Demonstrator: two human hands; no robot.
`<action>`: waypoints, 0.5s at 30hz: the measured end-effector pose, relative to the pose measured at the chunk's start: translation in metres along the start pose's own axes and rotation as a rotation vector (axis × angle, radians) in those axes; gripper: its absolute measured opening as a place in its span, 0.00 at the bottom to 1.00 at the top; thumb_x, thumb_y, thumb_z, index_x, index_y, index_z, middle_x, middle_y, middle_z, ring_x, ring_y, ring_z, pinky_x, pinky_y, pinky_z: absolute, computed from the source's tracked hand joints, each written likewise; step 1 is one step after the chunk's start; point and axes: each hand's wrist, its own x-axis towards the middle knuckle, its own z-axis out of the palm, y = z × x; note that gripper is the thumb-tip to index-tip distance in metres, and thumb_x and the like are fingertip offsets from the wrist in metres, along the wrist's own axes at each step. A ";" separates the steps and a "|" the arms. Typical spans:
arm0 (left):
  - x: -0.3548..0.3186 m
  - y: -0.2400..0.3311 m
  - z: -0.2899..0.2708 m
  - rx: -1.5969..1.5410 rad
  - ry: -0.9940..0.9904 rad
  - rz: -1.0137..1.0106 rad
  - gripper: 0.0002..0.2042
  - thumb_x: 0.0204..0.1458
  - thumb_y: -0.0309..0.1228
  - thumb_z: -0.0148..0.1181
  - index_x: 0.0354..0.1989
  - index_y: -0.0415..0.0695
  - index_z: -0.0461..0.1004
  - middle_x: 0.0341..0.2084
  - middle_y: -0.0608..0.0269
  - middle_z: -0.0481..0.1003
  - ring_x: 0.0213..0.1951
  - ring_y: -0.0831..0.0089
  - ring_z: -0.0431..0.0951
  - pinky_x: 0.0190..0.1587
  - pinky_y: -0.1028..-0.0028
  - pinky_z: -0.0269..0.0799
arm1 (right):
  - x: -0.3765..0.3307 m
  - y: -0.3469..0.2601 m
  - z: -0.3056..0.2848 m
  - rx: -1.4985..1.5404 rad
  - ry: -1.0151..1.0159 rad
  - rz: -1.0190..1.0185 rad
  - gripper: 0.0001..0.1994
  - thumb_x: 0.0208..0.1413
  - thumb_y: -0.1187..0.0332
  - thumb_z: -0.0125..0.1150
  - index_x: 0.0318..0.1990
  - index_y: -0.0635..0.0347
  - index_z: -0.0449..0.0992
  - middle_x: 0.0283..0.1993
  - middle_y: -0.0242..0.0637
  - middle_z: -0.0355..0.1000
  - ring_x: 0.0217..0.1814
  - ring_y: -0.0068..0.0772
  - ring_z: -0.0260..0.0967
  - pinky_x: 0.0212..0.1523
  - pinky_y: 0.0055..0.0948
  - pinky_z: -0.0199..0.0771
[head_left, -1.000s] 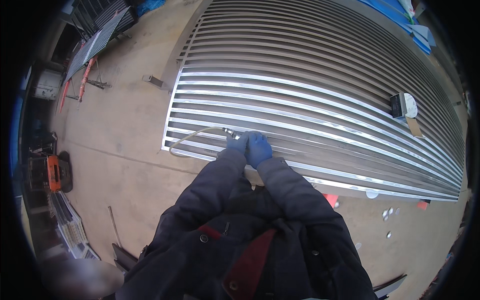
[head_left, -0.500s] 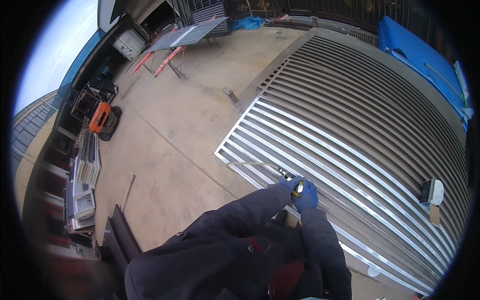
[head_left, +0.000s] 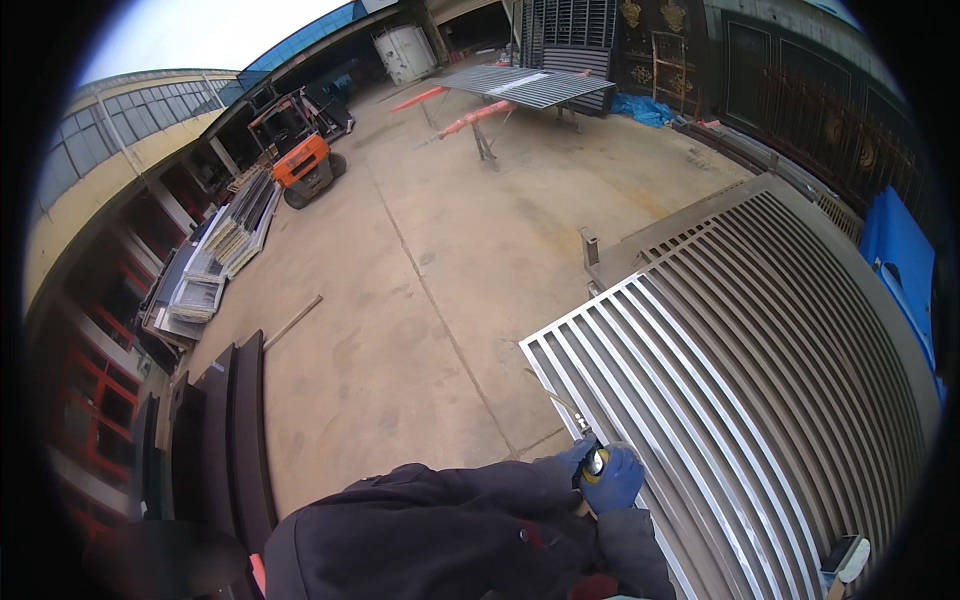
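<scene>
My left hand (head_left: pixel 577 459) and my right hand (head_left: pixel 617 486), both in blue gloves, are closed together around a small hand-held air tool (head_left: pixel 597 463) with a round yellow part. A thin hose (head_left: pixel 553 396) runs from its metal fitting toward the far left edge of the panel. The tool is over the left side of a large slatted metal panel (head_left: pixel 655 372), whose nearer slats are shiny bare metal and whose farther slats are brown. Whether the tool touches a slat is hidden by my gloves. A small dark and white block (head_left: pixel 846 562) lies on the slats at lower right.
A second slatted panel (head_left: pixel 530 83) rests on orange-red trestles (head_left: pixel 478 118) farther off. An orange forklift (head_left: pixel 302 165) stands at left, near stacked panels (head_left: pixel 225 245). Dark metal sections (head_left: pixel 235 430) and a bar (head_left: pixel 293 321) lie nearby. A blue sheet (head_left: pixel 897 260) is at right.
My view has swung up and to the left, so the panel now appears lower and farther right. Both hands still hold the air tool at the panel's left side.
</scene>
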 end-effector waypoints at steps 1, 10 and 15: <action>-0.005 0.005 -0.011 0.002 -0.131 -0.030 0.33 0.56 0.34 0.66 0.68 0.46 0.58 0.57 0.52 0.70 0.58 0.63 0.72 0.60 0.64 0.69 | 0.005 -0.011 0.001 -0.037 0.010 -0.085 0.35 0.37 0.54 0.75 0.54 0.62 0.70 0.51 0.50 0.69 0.51 0.57 0.69 0.49 0.55 0.67; -0.059 0.082 -0.017 -0.110 0.034 -0.020 0.10 0.57 0.30 0.64 0.44 0.39 0.77 0.35 0.60 0.80 0.36 0.71 0.81 0.41 0.71 0.79 | -0.021 -0.021 -0.022 0.171 -0.213 0.055 0.34 0.47 0.52 0.70 0.61 0.57 0.69 0.58 0.46 0.68 0.57 0.51 0.69 0.55 0.48 0.69; -0.049 0.105 0.015 0.085 0.034 0.123 0.06 0.53 0.29 0.69 0.34 0.43 0.77 0.29 0.67 0.78 0.30 0.77 0.78 0.35 0.75 0.76 | -0.096 0.040 -0.054 0.171 -0.022 0.452 0.24 0.52 0.59 0.69 0.55 0.57 0.73 0.48 0.43 0.73 0.45 0.46 0.76 0.43 0.41 0.78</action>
